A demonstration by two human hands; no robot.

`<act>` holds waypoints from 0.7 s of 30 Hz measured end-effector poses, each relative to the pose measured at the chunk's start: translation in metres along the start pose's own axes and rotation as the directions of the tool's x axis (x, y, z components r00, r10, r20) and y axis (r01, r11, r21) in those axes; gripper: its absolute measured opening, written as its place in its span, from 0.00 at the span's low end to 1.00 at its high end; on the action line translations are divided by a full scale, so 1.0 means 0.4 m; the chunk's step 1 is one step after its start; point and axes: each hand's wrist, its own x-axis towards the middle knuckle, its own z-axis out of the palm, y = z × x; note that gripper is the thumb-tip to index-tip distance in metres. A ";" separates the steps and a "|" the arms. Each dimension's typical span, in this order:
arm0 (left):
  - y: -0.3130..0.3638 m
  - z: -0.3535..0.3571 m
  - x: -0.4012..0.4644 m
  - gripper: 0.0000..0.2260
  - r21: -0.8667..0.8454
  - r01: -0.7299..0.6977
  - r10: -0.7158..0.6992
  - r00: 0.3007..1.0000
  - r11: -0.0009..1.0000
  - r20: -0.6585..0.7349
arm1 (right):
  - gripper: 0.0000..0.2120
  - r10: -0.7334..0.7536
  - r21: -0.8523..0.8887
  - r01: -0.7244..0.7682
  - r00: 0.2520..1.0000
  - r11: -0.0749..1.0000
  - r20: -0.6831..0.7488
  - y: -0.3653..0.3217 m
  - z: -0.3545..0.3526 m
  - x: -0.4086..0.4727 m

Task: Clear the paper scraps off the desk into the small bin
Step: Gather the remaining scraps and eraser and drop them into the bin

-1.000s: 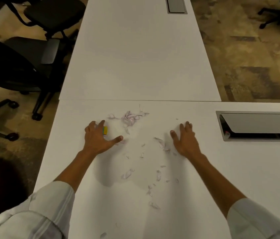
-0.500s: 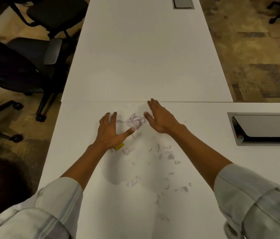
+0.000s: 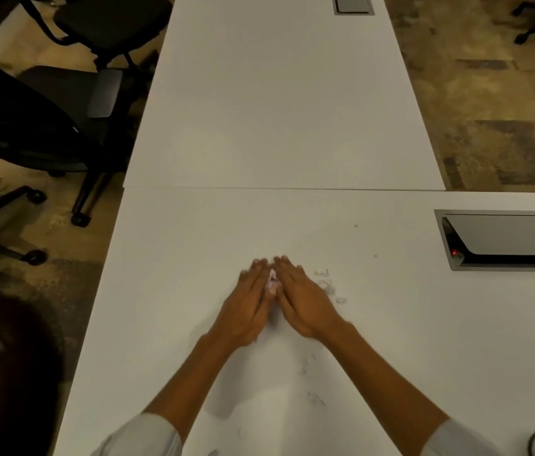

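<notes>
Paper scraps (image 3: 273,284) sit bunched in a small pinkish-white clump right between the two hands, near the middle of the white desk (image 3: 174,291), and only a sliver of that clump shows through the gap. Left hand (image 3: 249,304) lies palm-down with fingers straight and close together, its inner edge pressed up against the clump from the 9 o'clock side. Right hand (image 3: 304,301) mirrors it from 3 o'clock, fingers also flat and extended, fingertips of both hands nearly meeting at 12 o'clock of the pile. Neither hand curls round anything; both are flat on the surface, walling the scraps in. A few loose scraps (image 3: 325,279) lie just outside the right hand at about 2 o'clock from it, touching nothing but the desk, and a couple of tiny flecks (image 3: 356,225) sit farther off toward 1 o'clock. Faint bits (image 3: 309,363) show between the forearms at 6 o'clock of the hands, too blurred to make out well. Pale sleeves (image 3: 141,436) are pushed up at the bottom edge. Over at 3 o'clock a grey cable hatch (image 3: 503,240) is set into the desk, a small red light showing inside. A second desk (image 3: 276,110) butts on at 12 o'clock, and black office chairs (image 3: 62,103) stand on the patterned carpet at 10 o'clock.
</notes>
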 end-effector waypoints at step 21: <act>-0.001 -0.128 -0.009 0.30 0.028 0.124 -0.126 0.988 0.992 0.087 | 0.28 0.393 -0.103 -0.405 0.912 0.909 -0.116 0.254 -0.258 0.094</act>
